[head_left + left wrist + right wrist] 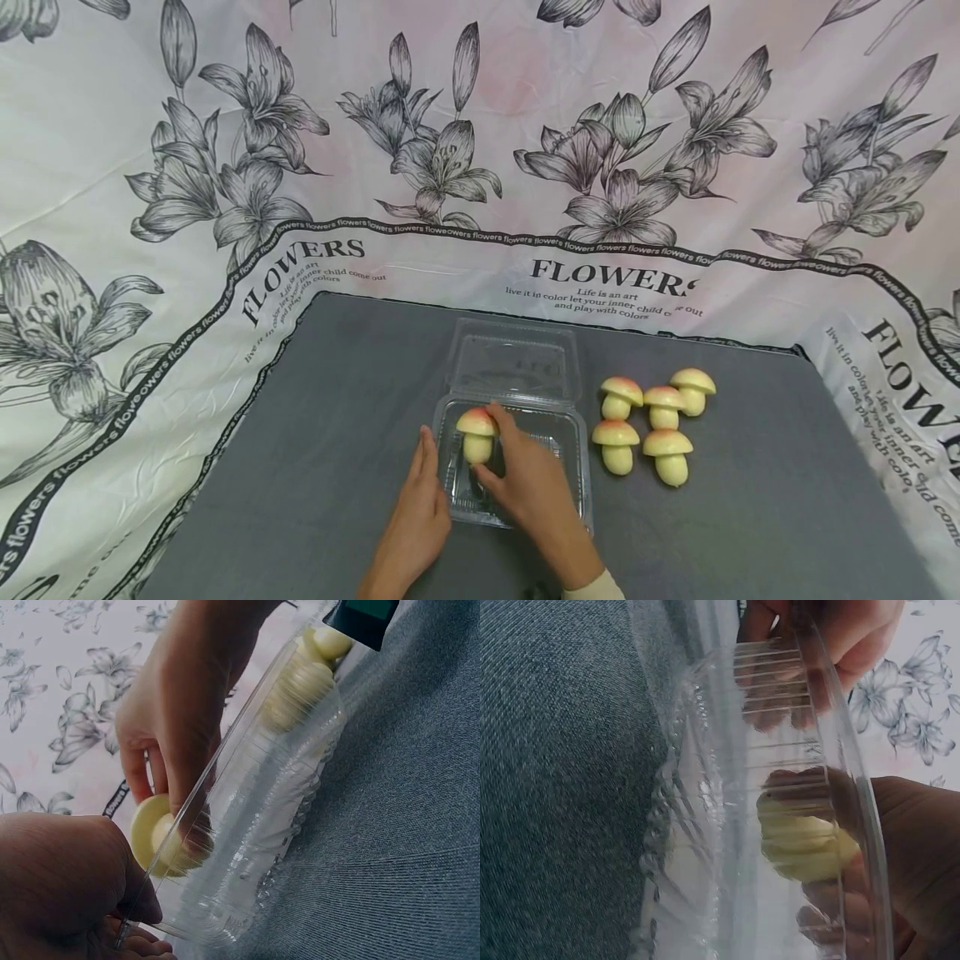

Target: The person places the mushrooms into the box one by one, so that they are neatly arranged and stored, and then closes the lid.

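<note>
My right hand (532,483) pinches a yellow mushroom (477,446) with a reddish cap between thumb and fingers, over the left part of a clear plastic box (585,475). The box stands with its hinged lid (513,362) laid back, away from me. At its left side, my left hand (416,525) grips the rim, thumb and fingers on either side of it in the left wrist view. Through the clear wall in the right wrist view, the mushroom (799,847) shows between the right hand's fingers (832,900) and thumb.
Several more yellow mushrooms (618,446) stand in a loose group on the grey table (337,433), right of the box. A white cloth (450,267) printed with flowers and lettering hangs behind and around the table.
</note>
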`<state>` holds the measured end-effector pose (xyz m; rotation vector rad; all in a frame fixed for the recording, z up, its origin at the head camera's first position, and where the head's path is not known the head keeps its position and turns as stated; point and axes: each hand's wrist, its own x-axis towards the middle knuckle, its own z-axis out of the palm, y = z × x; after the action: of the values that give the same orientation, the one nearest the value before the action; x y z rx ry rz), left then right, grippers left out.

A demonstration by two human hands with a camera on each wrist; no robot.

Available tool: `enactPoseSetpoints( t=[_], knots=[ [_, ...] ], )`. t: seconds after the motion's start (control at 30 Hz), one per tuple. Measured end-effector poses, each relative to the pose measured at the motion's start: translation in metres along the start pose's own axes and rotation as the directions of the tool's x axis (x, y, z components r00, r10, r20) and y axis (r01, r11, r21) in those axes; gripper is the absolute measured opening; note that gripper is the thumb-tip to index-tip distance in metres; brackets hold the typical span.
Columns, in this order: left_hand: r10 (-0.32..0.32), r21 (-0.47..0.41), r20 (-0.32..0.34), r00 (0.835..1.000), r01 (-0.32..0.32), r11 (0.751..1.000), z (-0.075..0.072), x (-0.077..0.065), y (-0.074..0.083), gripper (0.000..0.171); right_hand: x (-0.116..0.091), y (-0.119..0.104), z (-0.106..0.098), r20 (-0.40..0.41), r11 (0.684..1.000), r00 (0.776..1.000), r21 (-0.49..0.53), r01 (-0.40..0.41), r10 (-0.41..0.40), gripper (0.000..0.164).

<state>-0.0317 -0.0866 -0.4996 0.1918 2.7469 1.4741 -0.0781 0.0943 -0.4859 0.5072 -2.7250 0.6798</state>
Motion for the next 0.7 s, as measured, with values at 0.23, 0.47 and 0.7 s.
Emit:
enactPoseSetpoints(
  t=[0.23, 0.47, 0.7],
  knots=[
    [-0.031, 0.000, 0.017, 0.999, 0.031, 1.000, 0.001, 0.002, -0.002, 0.072, 0.000, -0.003, 0.007, 0.009, 1.000, 1.000, -0.012, 0.000, 0.000, 0.091],
    [-0.021, 0.004, 0.004, 1.000, 0.021, 1.000, 0.001, 0.001, -0.001, 0.072, 0.001, -0.004, 0.012, 0.016, 0.999, 1.000, -0.031, -0.016, 0.017, 0.089],
    [-0.007, 0.017, -0.006, 1.000, 0.007, 1.000, 0.001, 0.001, -0.001, 0.072, 0.002, -0.005, 0.015, 0.021, 0.999, 1.000, -0.040, -0.011, 0.012, 0.087]
  ],
)
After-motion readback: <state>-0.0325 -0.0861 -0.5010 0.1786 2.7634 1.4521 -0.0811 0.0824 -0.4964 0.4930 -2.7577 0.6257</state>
